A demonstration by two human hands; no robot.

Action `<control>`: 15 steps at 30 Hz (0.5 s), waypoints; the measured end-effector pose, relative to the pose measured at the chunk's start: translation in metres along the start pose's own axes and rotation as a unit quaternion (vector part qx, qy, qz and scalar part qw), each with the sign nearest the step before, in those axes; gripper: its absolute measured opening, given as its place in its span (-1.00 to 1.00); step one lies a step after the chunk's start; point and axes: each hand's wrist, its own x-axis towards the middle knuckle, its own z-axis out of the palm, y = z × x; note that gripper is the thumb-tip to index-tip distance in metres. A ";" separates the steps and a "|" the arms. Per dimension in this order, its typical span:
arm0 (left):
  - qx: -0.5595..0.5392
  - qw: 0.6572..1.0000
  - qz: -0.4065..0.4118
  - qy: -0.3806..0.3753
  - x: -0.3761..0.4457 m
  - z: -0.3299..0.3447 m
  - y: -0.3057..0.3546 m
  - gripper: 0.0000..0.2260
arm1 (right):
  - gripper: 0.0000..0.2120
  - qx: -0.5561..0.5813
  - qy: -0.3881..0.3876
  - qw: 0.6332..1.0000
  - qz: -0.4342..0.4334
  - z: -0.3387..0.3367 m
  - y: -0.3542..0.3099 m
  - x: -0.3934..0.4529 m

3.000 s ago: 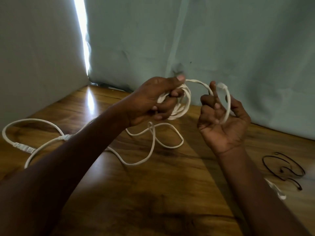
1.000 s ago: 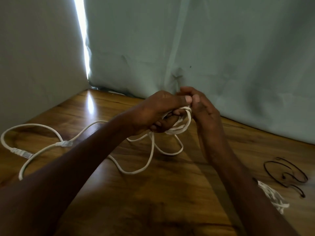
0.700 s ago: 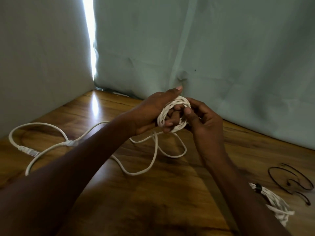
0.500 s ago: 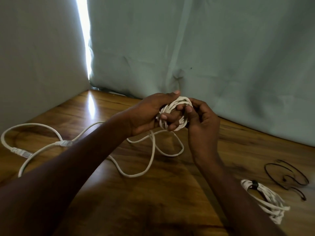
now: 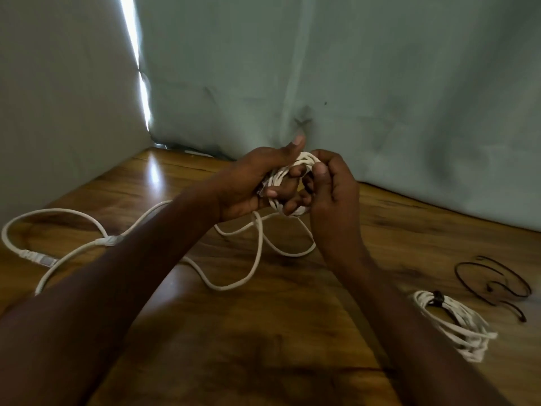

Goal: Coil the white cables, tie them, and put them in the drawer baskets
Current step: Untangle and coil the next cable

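Coiling is partway: the left hand grips a small coil above the bench, the right hand pinching its top. Much loose cable trails left. One tied bundle lies near right; no baskets visible.

Both forearms run off the bottom edge, so elbows and body are out of sight. The left hand and right hand cover most of the small white coil between them; its number of turns cannot be counted, and where the loose cable joins it is hidden under the fingers. The left forearm hides a stretch of that cable toward 9 o'clock. At 4 o'clock, the right forearm covers the near side of a tied white bundle, whose far end is blurred. The thin black ties at 3 o'clock are too fine to count
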 end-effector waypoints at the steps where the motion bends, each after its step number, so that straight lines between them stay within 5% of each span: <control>1: 0.011 1.000 0.003 0.008 -0.001 0.001 0.000 -0.56 | -0.77 -0.031 0.001 0.999 -0.023 0.000 0.001 0.000; 7: 0.029 0.997 0.014 0.075 0.004 0.008 -0.002 -0.54 | -0.77 -0.095 0.071 0.991 -0.058 -0.001 0.012 0.006; 15: 0.110 0.985 0.089 0.096 -0.003 0.011 0.006 -0.86 | -0.81 -0.040 0.077 0.993 -0.077 -0.001 0.004 -0.005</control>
